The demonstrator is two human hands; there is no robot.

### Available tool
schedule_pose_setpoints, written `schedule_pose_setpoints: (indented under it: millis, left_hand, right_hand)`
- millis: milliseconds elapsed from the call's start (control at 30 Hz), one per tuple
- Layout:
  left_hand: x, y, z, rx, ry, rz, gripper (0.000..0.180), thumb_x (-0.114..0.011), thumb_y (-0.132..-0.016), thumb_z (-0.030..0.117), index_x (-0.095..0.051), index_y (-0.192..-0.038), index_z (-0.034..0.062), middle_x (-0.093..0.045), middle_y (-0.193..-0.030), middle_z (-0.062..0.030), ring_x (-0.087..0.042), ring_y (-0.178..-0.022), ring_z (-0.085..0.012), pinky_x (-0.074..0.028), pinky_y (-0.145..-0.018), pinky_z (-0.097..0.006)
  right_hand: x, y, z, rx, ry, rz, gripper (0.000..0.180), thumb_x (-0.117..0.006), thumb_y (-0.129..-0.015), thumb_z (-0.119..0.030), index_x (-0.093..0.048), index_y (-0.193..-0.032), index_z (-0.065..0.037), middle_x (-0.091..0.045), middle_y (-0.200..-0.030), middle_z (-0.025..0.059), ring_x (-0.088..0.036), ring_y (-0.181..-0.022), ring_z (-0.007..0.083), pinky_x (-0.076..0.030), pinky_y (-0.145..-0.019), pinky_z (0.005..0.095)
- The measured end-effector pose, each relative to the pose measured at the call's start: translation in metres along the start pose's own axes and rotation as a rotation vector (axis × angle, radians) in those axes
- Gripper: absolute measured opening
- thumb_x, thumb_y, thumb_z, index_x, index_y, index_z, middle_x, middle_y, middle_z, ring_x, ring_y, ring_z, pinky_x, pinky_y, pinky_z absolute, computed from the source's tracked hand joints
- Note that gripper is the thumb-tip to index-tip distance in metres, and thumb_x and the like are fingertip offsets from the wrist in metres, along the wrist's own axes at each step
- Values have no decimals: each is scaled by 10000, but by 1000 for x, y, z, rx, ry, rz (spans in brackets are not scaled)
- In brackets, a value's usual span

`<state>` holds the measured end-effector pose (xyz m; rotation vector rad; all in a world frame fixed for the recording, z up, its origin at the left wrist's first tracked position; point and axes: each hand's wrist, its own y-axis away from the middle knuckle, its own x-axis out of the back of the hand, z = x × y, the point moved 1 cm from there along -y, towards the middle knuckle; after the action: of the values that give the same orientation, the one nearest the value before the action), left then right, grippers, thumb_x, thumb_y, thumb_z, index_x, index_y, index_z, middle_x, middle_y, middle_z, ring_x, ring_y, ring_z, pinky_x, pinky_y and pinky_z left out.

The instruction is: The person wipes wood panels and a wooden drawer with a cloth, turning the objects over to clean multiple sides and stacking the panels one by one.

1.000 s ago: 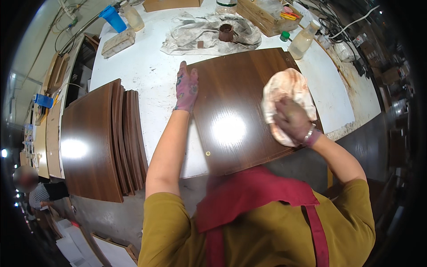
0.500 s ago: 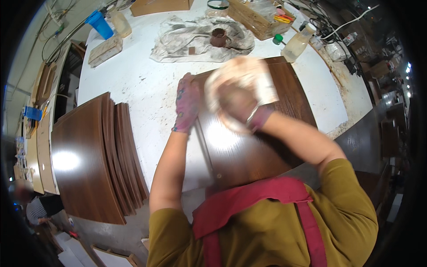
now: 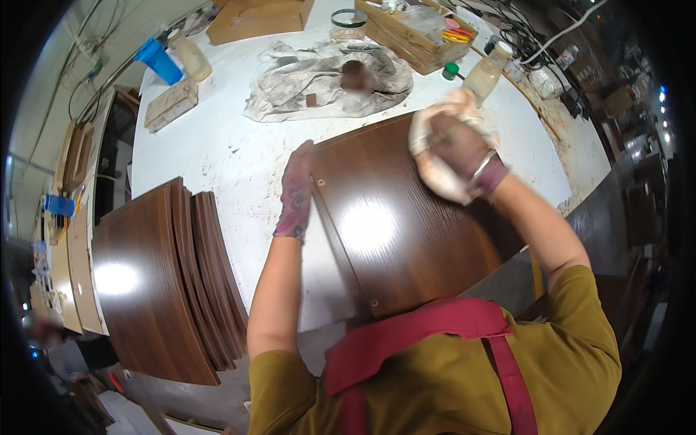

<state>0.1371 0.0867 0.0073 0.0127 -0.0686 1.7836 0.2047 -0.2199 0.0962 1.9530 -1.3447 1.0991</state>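
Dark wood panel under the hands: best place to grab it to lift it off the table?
Probably the near edge of the dark wood panel: it seems to overhang the white table toward the person. Come from the person's side, fingers under, thumbs on top. It lies flat, so its left edge, where the left hand rests, gives no underside access.

Left hand lies flat, fingers extended; right hand is clenched, arm outstretched.
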Motion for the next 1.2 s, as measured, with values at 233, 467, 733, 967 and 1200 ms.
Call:
schedule_pose_setpoints:
  millis: [233,467,733,967,1200]
  left_hand:
    - [-11,6,26,184,266,32,475,-374,-1010,359,-509,-1293,1,-569,-1270,-123,-532,-1174,-217,-391,-1034,-331]
    - [-4,-3,0,-14,98,70,344,-500,-979,187,-540,-1233,-41,-534,-1307,-141,-515,-1191,-220,-377,-1050,-344]
    - [-12,-26,41,-746,-1121,106,237,-593,-877,115,-598,-1077,-11,-598,-1149,-203,-517,-1168,-372,-388,-1037,-438]
    - [-126,-69,49,-664,-1068,-29,247,-521,-923,226,-595,-1081,51,-627,-1002,-174,-597,-1007,-336,-470,-863,-441]
    - [-149,-70,46,-672,-1273,-217,130,-459,-900,158,-565,-874,86,-653,-818,-137,-659,-760,-325,-520,-614,-435]
  right_hand:
    - [-116,-10,-113,431,245,76,132,-602,-751,-159,-672,-841,-94,-651,-881,131,-645,-777,303,-512,-667,455]
    - [-12,-66,73,-183,227,212,254,-550,-825,-188,-652,-1028,-74,-670,-1031,157,-659,-916,310,-516,-797,423]
    - [128,42,243,-519,-91,223,428,-598,-832,-262,-582,-1206,-54,-644,-1142,178,-617,-1047,327,-469,-896,391]
    - [85,30,53,-197,102,149,413,-501,-879,-208,-545,-1269,-78,-662,-1063,188,-656,-947,310,-517,-814,377]
    - [-20,-44,35,36,289,104,240,-448,-915,-209,-650,-944,-82,-679,-919,154,-669,-884,288,-521,-789,424]
